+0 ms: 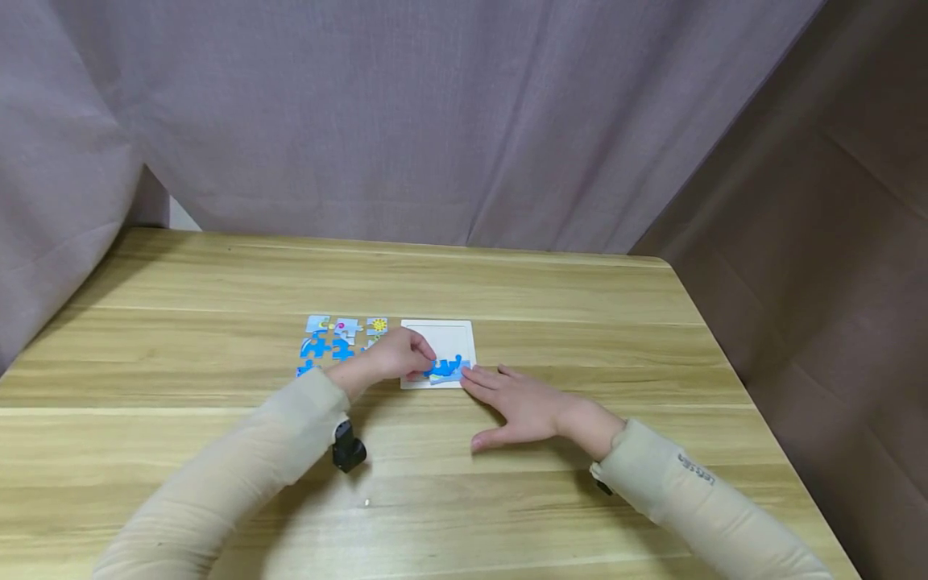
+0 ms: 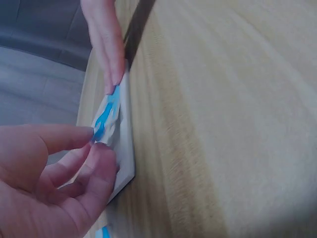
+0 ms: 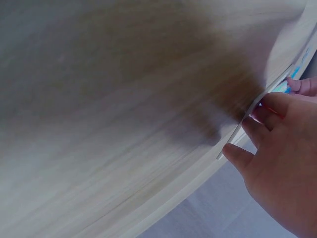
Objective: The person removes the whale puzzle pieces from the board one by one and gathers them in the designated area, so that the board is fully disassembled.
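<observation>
A square white puzzle tray [image 1: 439,338] lies on the table with joined blue jigsaw pieces [image 1: 448,368] along its near right part. My left hand [image 1: 394,354] is over the tray's left side, pinching the end of a blue jigsaw piece [image 2: 101,130] between thumb and index finger. In the left wrist view the joined pieces stand tilted up from the tray at that end. My right hand [image 1: 528,405] has its fingers stretched out, their tips touching the tray's near right corner and the pieces there. Its thumb is spread away toward me.
Left of the tray lie several loose jigsaw pieces [image 1: 316,346], blue and pale, one with a yellow sun [image 1: 378,325]. A tiny white bit [image 1: 366,503] sits on the wooden table [image 1: 565,322] near me. Grey curtains [image 1: 362,121] hang behind the table.
</observation>
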Action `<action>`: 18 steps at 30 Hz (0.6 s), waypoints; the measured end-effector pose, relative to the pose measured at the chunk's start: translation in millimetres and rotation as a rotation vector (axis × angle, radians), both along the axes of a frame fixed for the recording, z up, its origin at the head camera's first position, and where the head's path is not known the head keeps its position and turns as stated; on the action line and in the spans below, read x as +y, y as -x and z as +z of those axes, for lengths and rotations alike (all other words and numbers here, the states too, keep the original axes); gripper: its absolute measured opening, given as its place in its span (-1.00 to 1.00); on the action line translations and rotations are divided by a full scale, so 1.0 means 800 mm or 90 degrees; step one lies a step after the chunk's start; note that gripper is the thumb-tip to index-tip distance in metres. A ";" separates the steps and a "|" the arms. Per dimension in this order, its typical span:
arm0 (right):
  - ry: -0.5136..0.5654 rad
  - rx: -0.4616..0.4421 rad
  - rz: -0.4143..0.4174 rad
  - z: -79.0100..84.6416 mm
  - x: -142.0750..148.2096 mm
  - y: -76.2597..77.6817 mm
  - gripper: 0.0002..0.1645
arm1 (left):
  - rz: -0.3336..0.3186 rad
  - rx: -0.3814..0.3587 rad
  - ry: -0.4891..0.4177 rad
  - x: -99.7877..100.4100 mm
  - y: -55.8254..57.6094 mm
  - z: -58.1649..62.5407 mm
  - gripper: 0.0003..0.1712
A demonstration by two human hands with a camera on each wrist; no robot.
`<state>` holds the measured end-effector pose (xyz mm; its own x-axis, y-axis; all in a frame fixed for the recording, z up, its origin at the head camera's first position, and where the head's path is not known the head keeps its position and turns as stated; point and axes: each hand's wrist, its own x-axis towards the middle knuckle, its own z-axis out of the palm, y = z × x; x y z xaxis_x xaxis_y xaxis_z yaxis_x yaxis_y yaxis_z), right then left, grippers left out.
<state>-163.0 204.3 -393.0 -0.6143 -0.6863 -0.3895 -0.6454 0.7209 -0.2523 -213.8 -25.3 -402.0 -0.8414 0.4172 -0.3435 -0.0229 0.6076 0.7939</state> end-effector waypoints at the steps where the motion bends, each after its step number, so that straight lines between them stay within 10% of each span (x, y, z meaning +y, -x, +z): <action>1: -0.004 0.000 -0.001 0.000 0.000 0.000 0.12 | 0.003 0.007 -0.002 0.001 0.000 -0.001 -0.83; 18: -0.012 -0.002 -0.008 0.000 0.000 0.001 0.12 | 0.023 -0.045 -0.075 -0.017 0.007 -0.002 -0.80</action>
<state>-163.5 204.1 -392.9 -0.6218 -0.6703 -0.4051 -0.6348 0.7343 -0.2406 -219.3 -39.2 -403.2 -0.8319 0.4276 -0.3536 -0.1020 0.5085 0.8550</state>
